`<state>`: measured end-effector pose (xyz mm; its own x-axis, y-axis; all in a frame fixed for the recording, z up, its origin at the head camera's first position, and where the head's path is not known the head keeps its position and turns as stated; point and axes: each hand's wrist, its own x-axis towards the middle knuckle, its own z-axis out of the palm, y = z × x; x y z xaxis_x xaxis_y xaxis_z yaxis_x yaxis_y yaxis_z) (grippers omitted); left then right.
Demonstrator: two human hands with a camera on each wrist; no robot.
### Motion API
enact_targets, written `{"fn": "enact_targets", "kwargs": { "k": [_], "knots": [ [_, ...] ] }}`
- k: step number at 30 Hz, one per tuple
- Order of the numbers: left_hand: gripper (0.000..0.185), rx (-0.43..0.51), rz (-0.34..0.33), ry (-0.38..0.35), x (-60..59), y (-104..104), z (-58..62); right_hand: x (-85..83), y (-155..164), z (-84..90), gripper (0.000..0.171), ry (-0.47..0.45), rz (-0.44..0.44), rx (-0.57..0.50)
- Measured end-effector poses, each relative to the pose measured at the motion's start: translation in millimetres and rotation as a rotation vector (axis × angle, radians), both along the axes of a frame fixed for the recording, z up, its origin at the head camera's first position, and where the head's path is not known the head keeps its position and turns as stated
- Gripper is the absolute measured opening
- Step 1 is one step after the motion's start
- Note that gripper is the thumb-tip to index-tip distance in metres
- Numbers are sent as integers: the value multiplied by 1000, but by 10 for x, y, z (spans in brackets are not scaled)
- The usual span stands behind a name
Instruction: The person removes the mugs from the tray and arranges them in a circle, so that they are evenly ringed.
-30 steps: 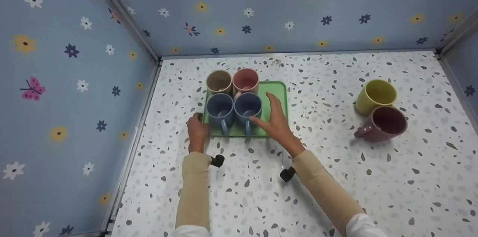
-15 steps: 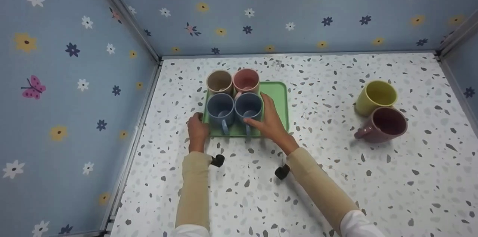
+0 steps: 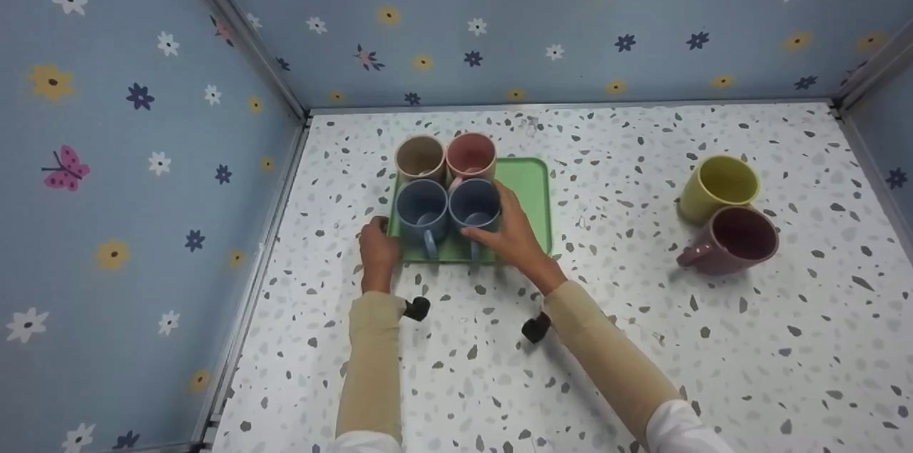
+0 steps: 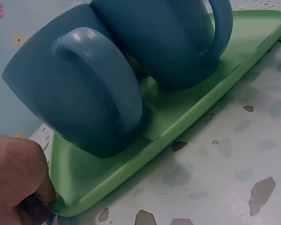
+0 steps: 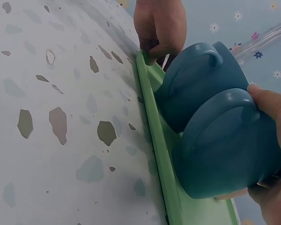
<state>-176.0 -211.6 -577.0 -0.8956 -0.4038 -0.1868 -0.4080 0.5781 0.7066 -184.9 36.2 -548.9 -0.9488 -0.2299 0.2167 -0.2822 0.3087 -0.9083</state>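
Observation:
A green tray [image 3: 529, 200] carries two blue mugs side by side at its near edge, a beige mug [image 3: 419, 155] and a pink mug [image 3: 471, 155] behind them. My left hand [image 3: 378, 252] grips the tray's near left corner, its fingers curled at the rim in the left wrist view. Around the right blue mug [image 3: 473, 205] my right hand [image 3: 519, 235] holds on, thumb at the near side of the rim and fingers along the right side. The left blue mug [image 3: 421, 206] stands against it. Both blue handles face me. Some right fingertips are hidden behind the mug.
A yellow mug [image 3: 719, 187] and a maroon mug [image 3: 735, 242] stand close together on the right of the speckled white table [image 3: 628, 175]. Flower-patterned blue walls [image 3: 499, 18] rise behind and at the left.
My right hand has moved left from the tray's right part and closed round the right blue mug. My left hand has stayed at the tray corner.

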Motion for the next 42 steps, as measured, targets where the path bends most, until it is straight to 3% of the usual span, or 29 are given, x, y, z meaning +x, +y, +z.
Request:
{"fn": "enact_targets", "kwargs": {
  "k": [11, 20, 42],
  "knots": [
    [42, 17, 2, -33, -16, -3, -6, 98, 46, -81, 101, 46, -90, -86],
    [44, 28, 8, -40, -16, 6, 1, 171, 230, 32, 102, 15, -187, -102],
    [37, 14, -15, -8, 3, 11, -2, 375, 1113, 169, 102, -24, -539, -82]
  ]
}}
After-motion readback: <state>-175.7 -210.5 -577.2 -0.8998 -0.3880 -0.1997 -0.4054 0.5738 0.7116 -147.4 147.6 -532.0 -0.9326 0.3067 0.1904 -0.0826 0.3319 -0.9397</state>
